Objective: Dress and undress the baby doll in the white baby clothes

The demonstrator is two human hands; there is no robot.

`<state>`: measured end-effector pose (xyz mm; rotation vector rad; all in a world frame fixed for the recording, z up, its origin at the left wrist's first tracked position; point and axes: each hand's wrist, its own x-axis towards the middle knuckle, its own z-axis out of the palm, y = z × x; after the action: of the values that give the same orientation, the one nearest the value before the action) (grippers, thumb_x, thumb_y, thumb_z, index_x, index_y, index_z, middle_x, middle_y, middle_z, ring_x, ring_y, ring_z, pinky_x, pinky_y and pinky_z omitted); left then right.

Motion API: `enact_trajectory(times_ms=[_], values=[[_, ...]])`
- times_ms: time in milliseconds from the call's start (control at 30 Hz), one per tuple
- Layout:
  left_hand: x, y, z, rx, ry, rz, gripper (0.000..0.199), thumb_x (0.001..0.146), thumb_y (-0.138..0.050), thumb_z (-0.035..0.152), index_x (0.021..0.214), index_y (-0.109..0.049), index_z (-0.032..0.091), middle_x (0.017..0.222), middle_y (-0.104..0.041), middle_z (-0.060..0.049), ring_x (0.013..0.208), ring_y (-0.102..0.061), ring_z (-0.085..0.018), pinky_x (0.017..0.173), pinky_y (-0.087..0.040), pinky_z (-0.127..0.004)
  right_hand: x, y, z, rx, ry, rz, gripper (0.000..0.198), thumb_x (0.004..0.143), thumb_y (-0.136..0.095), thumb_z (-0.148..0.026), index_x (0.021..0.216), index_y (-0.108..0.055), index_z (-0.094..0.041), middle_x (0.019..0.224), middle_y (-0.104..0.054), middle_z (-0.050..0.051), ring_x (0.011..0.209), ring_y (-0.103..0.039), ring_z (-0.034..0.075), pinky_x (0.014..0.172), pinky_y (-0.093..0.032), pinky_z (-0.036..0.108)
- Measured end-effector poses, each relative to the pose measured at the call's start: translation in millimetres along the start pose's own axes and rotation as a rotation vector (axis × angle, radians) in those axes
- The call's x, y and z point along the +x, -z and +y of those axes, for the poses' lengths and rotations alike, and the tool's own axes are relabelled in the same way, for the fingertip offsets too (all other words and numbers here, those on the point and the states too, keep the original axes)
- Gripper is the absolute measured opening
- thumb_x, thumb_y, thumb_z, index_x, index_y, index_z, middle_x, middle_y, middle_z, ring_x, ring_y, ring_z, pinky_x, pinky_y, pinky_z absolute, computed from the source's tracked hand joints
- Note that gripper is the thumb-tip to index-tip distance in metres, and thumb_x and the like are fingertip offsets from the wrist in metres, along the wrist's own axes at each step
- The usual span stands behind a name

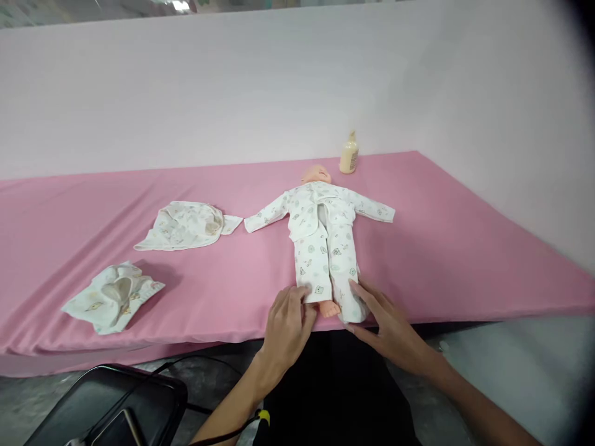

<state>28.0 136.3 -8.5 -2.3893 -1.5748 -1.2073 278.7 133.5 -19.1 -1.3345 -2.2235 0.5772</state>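
A baby doll (pixel 330 308) lies on its back near the table's front edge, its head at the far end and one bare foot showing. It has on a white printed long-sleeved top (pixel 304 214), parted at the front, and matching white printed trousers (pixel 312 263). My left hand (pixel 289 319) pinches the hem of the left trouser leg beside the bare foot. Around the lower end of the right trouser leg, my right hand (pixel 379 319) closes with fingers on top and thumb at the near edge. Cloth covers the doll's other foot.
Two crumpled white printed garments, one farther back (pixel 186 226) and one nearer (pixel 113 297), lie left on the pink-covered table (pixel 223 291). A cream pump bottle (pixel 349 153) stands behind the doll's head by the white wall. A black stool (pixel 111 402) with a phone and cable sits below left.
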Motion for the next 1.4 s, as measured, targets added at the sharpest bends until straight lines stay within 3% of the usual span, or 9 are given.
enact_trajectory(times_ms=[100, 200, 467, 633, 733, 867, 1067, 1200, 1400], values=[[-6.8, 5.1, 4.7, -0.067, -0.080, 0.141, 0.018, 0.091, -0.051, 0.004, 0.101, -0.050, 0.019, 0.086, -0.060, -0.004, 0.080, -0.058, -0.017, 0.072, -0.050, -0.031, 3.2, -12.4, 0.1, -0.099, 0.079, 0.108, 0.073, 0.101, -0.051, -0.038, 0.163, -0.013, -0.037, 0.166, -0.029, 0.009, 0.149, -0.036, 0.029, 0.114, -0.045, 0.051], [-17.4, 4.2, 13.1, -0.135, -0.128, 0.196, 0.024, 0.087, -0.051, -0.002, 0.102, -0.052, 0.017, 0.086, -0.060, -0.004, 0.080, -0.056, -0.017, 0.071, -0.049, -0.031, 6.5, -19.7, -0.9, -0.191, 0.117, 0.164, 0.071, 0.103, -0.049, -0.035, 0.163, -0.011, -0.035, 0.164, -0.031, 0.012, 0.148, -0.039, 0.030, 0.112, -0.047, 0.051], [-28.5, -11.4, 25.3, -0.035, -0.105, 0.196, 0.032, 0.083, -0.059, 0.001, 0.111, -0.054, 0.016, 0.096, -0.063, -0.008, 0.089, -0.059, -0.021, 0.078, -0.053, -0.035, 8.8, -22.7, -5.9, -0.272, 0.133, 0.205, 0.073, 0.103, -0.048, -0.029, 0.164, -0.009, -0.032, 0.163, -0.033, 0.014, 0.148, -0.038, 0.029, 0.110, -0.049, 0.050], [-11.4, -2.0, 18.6, 0.137, -0.121, 0.078, 0.045, 0.087, -0.061, 0.006, 0.131, -0.053, 0.015, 0.113, -0.059, -0.014, 0.101, -0.058, -0.024, 0.084, -0.055, -0.038, 7.8, -21.6, -5.6, -0.232, 0.141, 0.220, 0.073, 0.102, -0.050, -0.030, 0.164, -0.012, -0.031, 0.160, -0.039, 0.014, 0.147, -0.040, 0.029, 0.109, -0.050, 0.049], [-0.5, 3.4, 21.0, 0.110, -0.188, 0.093, 0.038, 0.088, -0.062, 0.004, 0.124, -0.059, 0.017, 0.107, -0.059, -0.012, 0.094, -0.058, -0.021, 0.081, -0.054, -0.036, 7.4, -23.0, -4.9, -0.215, 0.152, 0.236, 0.072, 0.102, -0.050, -0.030, 0.164, -0.014, -0.031, 0.159, -0.040, 0.014, 0.148, -0.039, 0.029, 0.109, -0.050, 0.050], [6.5, 0.9, 33.4, -0.003, -0.163, 0.204, 0.025, 0.085, -0.068, 0.007, 0.108, -0.062, 0.015, 0.098, -0.060, -0.010, 0.090, -0.058, -0.020, 0.077, -0.053, -0.034, 6.9, -23.0, -5.2, -0.185, 0.159, 0.243, 0.071, 0.101, -0.050, -0.028, 0.163, -0.017, -0.030, 0.160, -0.039, 0.014, 0.148, -0.039, 0.029, 0.109, -0.049, 0.050], [-5.1, -7.3, 39.0, -0.040, -0.154, 0.172, 0.021, 0.086, -0.069, 0.006, 0.103, -0.062, 0.015, 0.094, -0.060, -0.008, 0.086, -0.057, -0.018, 0.076, -0.052, -0.033, 10.7, -13.2, -15.3, -0.100, 0.228, 0.291, 0.067, 0.095, -0.064, -0.034, 0.155, -0.034, -0.025, 0.155, -0.041, 0.018, 0.146, -0.040, 0.031, 0.111, -0.046, 0.053], [-20.6, -11.6, 30.9, -0.048, -0.168, 0.187, 0.032, 0.085, -0.070, 0.005, 0.113, -0.061, 0.015, 0.103, -0.060, -0.010, 0.096, -0.059, -0.020, 0.082, -0.054, -0.034, 20.1, -11.3, -27.8, -0.073, 0.332, 0.383, 0.046, 0.094, -0.062, -0.018, 0.138, -0.051, -0.024, 0.142, -0.054, 0.014, 0.137, -0.049, 0.029, 0.107, -0.048, 0.050], [-33.9, -22.0, 18.9, 0.031, -0.099, 0.182, 0.049, 0.087, -0.072, 0.014, 0.131, -0.052, 0.013, 0.114, -0.060, -0.014, 0.106, -0.060, -0.023, 0.089, -0.056, -0.037, 21.9, -23.2, -33.1, -0.069, 0.395, 0.498, 0.039, 0.089, -0.059, -0.002, 0.124, -0.060, -0.020, 0.120, -0.067, 0.010, 0.122, -0.059, 0.026, 0.101, -0.052, 0.047]])
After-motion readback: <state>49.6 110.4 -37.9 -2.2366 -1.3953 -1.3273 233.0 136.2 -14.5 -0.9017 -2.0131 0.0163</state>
